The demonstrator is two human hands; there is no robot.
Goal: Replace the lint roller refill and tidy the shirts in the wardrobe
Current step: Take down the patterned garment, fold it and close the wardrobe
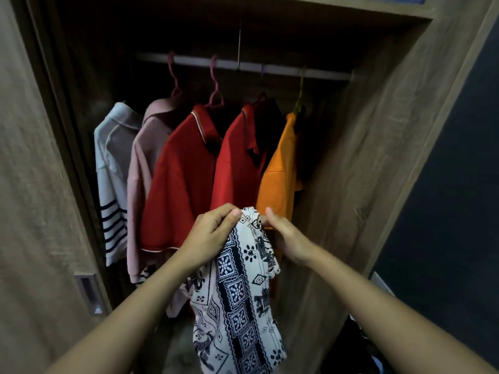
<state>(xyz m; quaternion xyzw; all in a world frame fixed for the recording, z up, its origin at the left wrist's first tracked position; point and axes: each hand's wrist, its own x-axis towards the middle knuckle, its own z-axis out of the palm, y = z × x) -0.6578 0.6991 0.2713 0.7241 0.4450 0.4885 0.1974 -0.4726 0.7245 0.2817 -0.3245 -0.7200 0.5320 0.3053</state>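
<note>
- between my two hands, just below the frame's middle, hangs the patterned shirt (240,287), white with black print, its top bunched at my fingers and the rest falling toward 6 o'clock.
- my left hand (209,234) is closed on the shirt's top edge, thumb and fingertips pinching the cloth from the 9 o'clock side.
- my right hand (287,237) sits at the shirt's 3 o'clock side, thumb up and touching the fabric; its fingers are hidden behind the cloth, so i cannot tell how tightly it grips.
- at 12 o'clock from my hands, touching distance behind them, hang two red polo shirts: one (181,182) to the left, the other (237,168) beside it.
- at 1 o'clock from the grip is the orange shirt (278,182), its hem just beside my right thumb.
- out toward 10 o'clock hang a pink shirt (140,168) and, furthest left, a white shirt with dark stripes (112,182).
- all five hang from hangers on the rail (243,66) at 12 o'clock, inside the wooden wardrobe (378,130).
- at 8 o'clock, the sliding door (32,184) carries a recessed metal handle (89,292).
</note>
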